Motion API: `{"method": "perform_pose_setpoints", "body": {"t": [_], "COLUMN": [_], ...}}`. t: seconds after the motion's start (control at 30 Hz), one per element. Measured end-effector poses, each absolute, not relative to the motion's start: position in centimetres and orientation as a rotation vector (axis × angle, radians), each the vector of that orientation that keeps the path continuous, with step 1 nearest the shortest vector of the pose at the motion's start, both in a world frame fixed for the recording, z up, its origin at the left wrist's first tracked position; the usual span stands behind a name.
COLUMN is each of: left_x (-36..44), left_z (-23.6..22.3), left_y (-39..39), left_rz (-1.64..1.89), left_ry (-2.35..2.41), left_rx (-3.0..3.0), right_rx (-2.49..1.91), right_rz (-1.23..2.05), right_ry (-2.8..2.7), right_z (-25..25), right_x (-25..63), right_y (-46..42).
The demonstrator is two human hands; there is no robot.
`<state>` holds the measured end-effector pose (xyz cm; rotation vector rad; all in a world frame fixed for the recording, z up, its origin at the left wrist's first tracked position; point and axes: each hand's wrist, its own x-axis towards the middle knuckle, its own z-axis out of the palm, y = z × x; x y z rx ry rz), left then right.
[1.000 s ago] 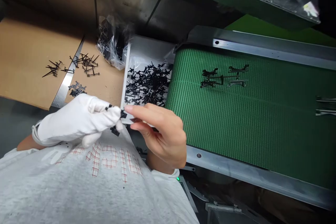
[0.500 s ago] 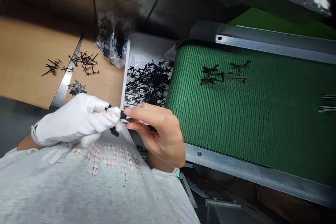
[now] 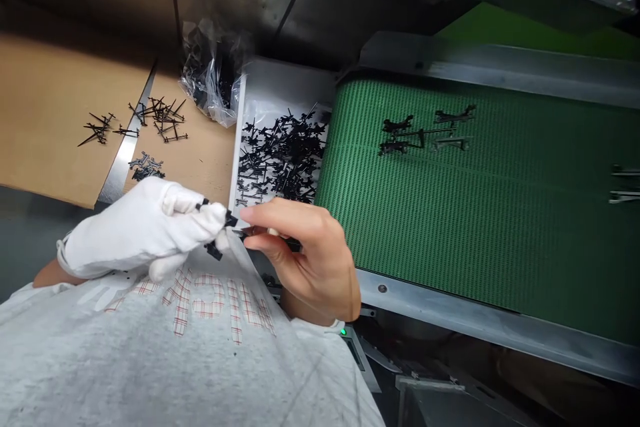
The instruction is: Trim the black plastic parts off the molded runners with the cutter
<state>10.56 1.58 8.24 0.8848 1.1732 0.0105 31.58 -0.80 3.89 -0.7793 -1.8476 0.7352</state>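
My left hand (image 3: pixel 140 230), in a white fabric glove, is shut on a small black moulded plastic part (image 3: pixel 215 250) just above my grey shirt. My bare right hand (image 3: pixel 305 260) comes in from the right, its thumb and forefinger pinching a thin dark piece (image 3: pixel 243 233) against the same part. Its fingers partly hide that piece. Just beyond both hands lies a white tray (image 3: pixel 260 83) heaped with black plastic parts, and its near corner is right by my right forefinger.
A green ribbed conveyor belt (image 3: pixel 450 213) with a metal frame runs to the right, carrying several black and grey parts. Brown cardboard (image 3: pixel 50 127) at left holds small scattered black parts. A clear plastic bag (image 3: pixel 210 77) of black parts stands behind the tray.
The view has tilted slightly, so the belt and tray sit a little higher. My right fingers have closed in tighter on the black part, and my left hand has barely moved.
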Motion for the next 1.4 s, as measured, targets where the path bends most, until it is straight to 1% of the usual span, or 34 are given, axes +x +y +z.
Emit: {"method": "perform_pose_setpoints", "body": {"t": [0.7, 0.83, 0.93, 1.13, 1.3, 1.4], "left_x": [10.18, 10.65, 10.87, 10.66, 10.45, 10.52], "left_z": [7.72, 8.22, 8.53, 8.58, 8.48, 8.43], "left_y": [1.24, 1.41, 1.58, 1.75, 1.76, 1.68], "left_rz": [0.03, 0.015, -0.006, 0.021, 0.043, 0.09], "left_ry": [1.212, 1.183, 1.183, 1.143, 1.068, 1.117], "left_rx": [0.92, 0.922, 0.9, 0.861, 0.937, 0.976], "right_rx": [-0.788, -0.899, -0.863, -0.854, -0.911, -0.907], "right_rz": [0.774, 0.766, 0.76, 0.87, 0.855, 0.86], "right_ry": [-1.903, -1.813, -1.739, -1.822, -1.891, -1.878], "right_z": [3.84, 3.66, 3.63, 3.98, 4.14, 4.08], "right_x": [31.5, 31.36, 31.27, 31.46, 31.6, 31.62], "right_y": [-0.77, -0.94, -1.02, -1.24, -1.18, -1.1]}}
